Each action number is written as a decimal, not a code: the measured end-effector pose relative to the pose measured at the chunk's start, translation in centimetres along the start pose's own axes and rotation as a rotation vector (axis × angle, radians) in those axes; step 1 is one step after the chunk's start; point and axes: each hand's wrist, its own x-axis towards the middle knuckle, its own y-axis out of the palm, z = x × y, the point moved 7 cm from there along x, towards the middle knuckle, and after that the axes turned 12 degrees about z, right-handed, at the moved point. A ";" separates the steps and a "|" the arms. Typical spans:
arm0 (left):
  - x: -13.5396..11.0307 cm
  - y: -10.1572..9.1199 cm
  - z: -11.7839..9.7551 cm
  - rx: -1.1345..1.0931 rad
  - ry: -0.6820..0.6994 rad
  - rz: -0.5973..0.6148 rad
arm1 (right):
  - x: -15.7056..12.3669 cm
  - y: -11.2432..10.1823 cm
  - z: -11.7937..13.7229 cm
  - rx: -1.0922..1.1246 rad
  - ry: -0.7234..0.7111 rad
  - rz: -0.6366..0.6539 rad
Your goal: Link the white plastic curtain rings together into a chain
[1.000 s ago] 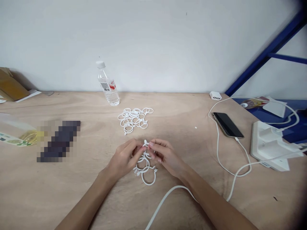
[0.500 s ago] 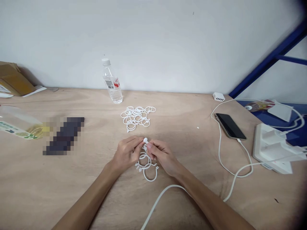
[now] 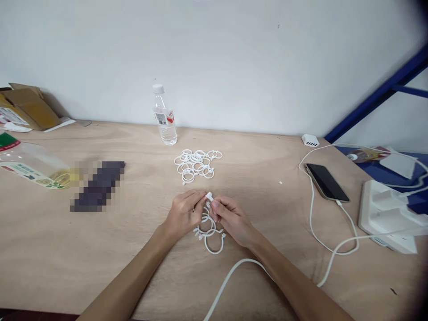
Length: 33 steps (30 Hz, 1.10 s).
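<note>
Plywood tabletop (image 3: pixel 100 267) runs to a wall (image 3: pixel 234 67): left of the grip lies a plastic bag (image 3: pixel 30 171), and beyond the grip a heap of white rings (image 3: pixel 188 177). The left hand (image 3: pixel 183 214) and right hand (image 3: pixel 232 220) stay close together, pinching a white clip (image 3: pixel 209 196) between them, linked rings (image 3: pixel 214 252) just below. Right of the grip sits a phone (image 3: pixel 326 182).

The white plastic rings (image 3: pixel 207 228) look smooth and a little glossy. The worktop (image 3: pixel 133 240) is plywood, matt and a bit rough, with wood grain. The bottle (image 3: pixel 164 122) is clear thin plastic, the phone screen (image 3: pixel 326 182) glossy glass, the box (image 3: pixel 28 107) brown cardboard.
</note>
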 end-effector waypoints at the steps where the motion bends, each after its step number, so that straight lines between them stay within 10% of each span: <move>1: 0.0 0.0 0.1 -0.011 -0.007 -0.003 | 0.0 0.0 0.0 -0.001 -0.004 0.000; 17: -0.6 1.0 -0.5 0.174 0.115 0.140 | -0.5 0.9 0.4 -0.037 0.154 0.019; 33: -0.8 2.1 3.0 -0.601 -0.558 0.103 | -0.3 1.1 1.3 -0.107 0.010 0.015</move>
